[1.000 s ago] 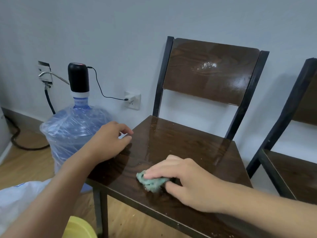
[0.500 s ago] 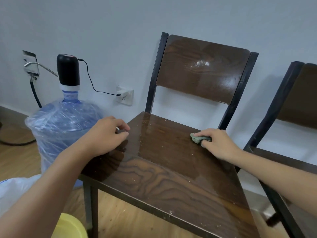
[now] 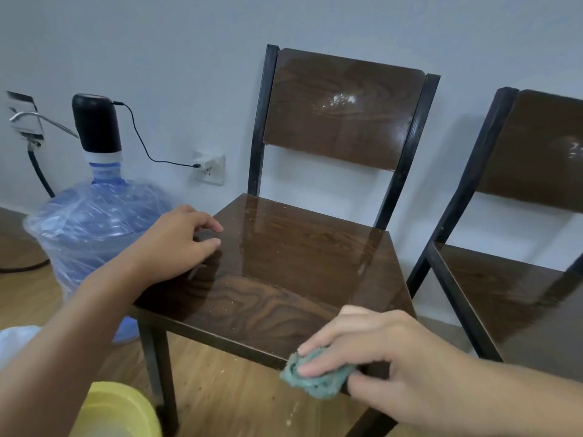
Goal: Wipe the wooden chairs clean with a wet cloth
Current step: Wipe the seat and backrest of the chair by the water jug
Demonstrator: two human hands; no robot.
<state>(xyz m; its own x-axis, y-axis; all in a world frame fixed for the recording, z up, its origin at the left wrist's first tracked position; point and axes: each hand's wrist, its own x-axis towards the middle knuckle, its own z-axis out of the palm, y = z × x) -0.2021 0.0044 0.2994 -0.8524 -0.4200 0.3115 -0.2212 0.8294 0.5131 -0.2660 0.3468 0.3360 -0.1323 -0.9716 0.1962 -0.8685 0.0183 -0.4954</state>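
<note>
Only the head cam here. The right hand [image 3: 388,361] has a small green cloth [image 3: 315,375] bunched under its fingers, pinned against the front edge of the near chair [image 3: 284,279], right at the front right corner of the seat. The left hand [image 3: 176,244] holds nothing, fingers loosely curled, resting on the seat's left edge, looks like it's bracing the chair.

Handling-wise, the cloth looks soft, nubby and soggy, so I'd guess it squashes to any shape and weighs next to nothing. Best kept wadded under flat fingers with the thumb tucked on the side, as it is now. The chair looks stiff and fairly solid, so steadying it by the seat edge makes sense.

Materials: glossy dark brown wood-grain seat and backrest [image 3: 340,105], shiny with a wet film and dotted with pale crumbs, in a square black metal frame. There's a whitish smear on the backrest. A second chair [image 3: 520,279] of the same build stands just to the right. Left of the near chair there's a plastic-wrapped blue water jug [image 3: 94,228] with a black pump on top.
</note>
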